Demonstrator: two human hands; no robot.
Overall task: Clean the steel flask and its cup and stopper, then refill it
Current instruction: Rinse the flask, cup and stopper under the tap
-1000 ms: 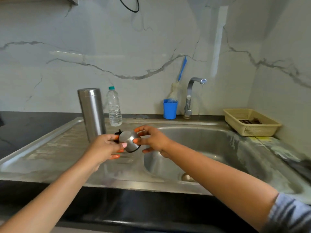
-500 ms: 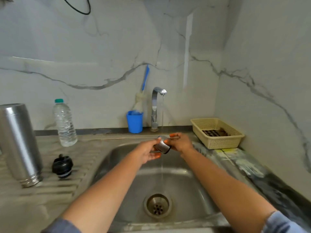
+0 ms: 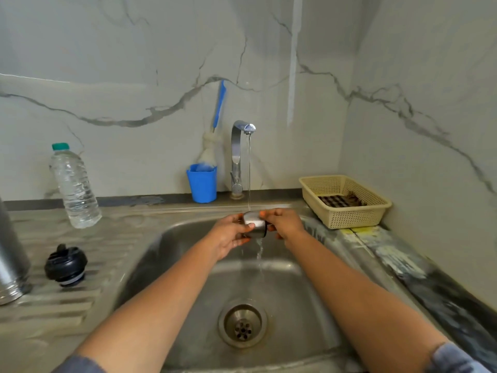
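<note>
Over sink [image 3: 161, 254], cup [image 3: 255, 224] lies sideways, mouth rightward.

We find the cup [image 3: 254, 224] under the tap [image 3: 238, 157], over the sink [image 3: 309, 292]. From it, the stopper [image 3: 66, 265] and flask [image 3: 10, 259] stand at eight o'clock on the drainboard [image 3: 53, 313], and the basket [image 3: 349, 219] at three.

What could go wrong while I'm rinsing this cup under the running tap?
1. The steel cup is wet and held only between the left hand and right hand; it might slip and drop into the sink basin.
2. Water runs off the cup's lower edge and could splash past the basin.
3. The black stopper lies loose on the drainboard beside the flask; an elbow might knock it.
</note>
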